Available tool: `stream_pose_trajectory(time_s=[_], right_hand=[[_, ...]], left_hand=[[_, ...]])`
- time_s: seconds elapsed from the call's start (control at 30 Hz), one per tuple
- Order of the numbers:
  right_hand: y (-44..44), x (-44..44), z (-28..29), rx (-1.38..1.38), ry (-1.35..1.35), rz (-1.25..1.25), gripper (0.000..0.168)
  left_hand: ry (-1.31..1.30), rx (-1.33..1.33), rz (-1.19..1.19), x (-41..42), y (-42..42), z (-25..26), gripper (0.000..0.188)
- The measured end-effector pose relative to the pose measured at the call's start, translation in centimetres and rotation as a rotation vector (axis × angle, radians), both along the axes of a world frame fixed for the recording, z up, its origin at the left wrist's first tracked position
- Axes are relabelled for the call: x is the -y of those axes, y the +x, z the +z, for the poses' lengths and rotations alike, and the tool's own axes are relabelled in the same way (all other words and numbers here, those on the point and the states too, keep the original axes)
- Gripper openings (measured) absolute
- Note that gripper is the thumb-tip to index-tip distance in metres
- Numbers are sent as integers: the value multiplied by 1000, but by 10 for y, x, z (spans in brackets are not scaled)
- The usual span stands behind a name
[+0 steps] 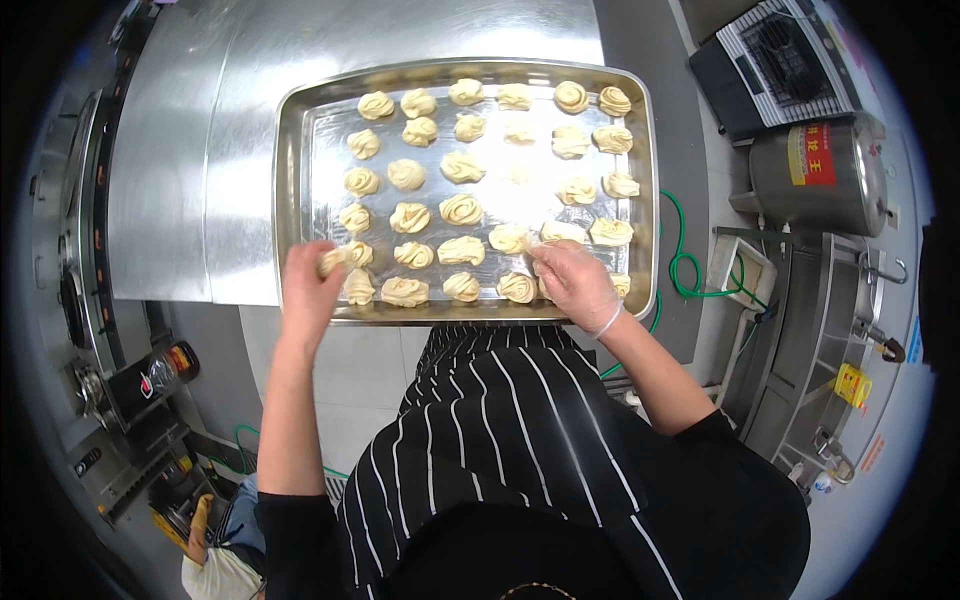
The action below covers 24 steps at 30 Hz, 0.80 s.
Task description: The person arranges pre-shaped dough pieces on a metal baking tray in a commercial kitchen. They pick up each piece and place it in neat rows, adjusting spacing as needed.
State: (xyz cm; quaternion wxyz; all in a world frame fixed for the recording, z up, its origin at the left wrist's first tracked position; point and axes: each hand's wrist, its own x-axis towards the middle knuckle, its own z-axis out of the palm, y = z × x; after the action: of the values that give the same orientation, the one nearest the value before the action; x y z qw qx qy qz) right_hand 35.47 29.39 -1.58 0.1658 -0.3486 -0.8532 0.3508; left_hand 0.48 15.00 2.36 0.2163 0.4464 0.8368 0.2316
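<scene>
A rectangular metal baking tray [289, 172] lies before me with rows of pale, coiled dough pieces [460, 209] in it. At its left front corner, my bare left hand [307, 281] pinches a small dough piece [331, 261], slightly blurred, beside another coiled piece [360, 253]. My right hand [577, 281] wears a clear plastic glove and hovers over the right front part. Its bunched fingertips are right by a dough piece [510, 238]; whether they grip anything is unclear. This hand partly covers dough pieces beneath it. Glare washes out several pieces right of the middle.
The tray rests on a stainless steel table [165, 187]. A green hose [679, 247] runs along the floor at right, near a metal tank [821, 180] and a steel sink unit [806, 360]. Another person [225, 547] is at lower left, beside cooking equipment.
</scene>
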Motion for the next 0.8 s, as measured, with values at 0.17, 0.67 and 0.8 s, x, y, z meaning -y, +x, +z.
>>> stream_pose_trajectory(time_s=[0.17,0.67,0.8], right_hand=[[18,-10,8,1,-64,-96,25],[26,-96,-2,-61,206,-205,27],[-15,-140,-12,29,377,-105,35]], left_hand=[[32,261,-234,-93,92,0,31],[54,150,-345,-115,163,-43,54],[165,85,-318,-101,168,-40,55]])
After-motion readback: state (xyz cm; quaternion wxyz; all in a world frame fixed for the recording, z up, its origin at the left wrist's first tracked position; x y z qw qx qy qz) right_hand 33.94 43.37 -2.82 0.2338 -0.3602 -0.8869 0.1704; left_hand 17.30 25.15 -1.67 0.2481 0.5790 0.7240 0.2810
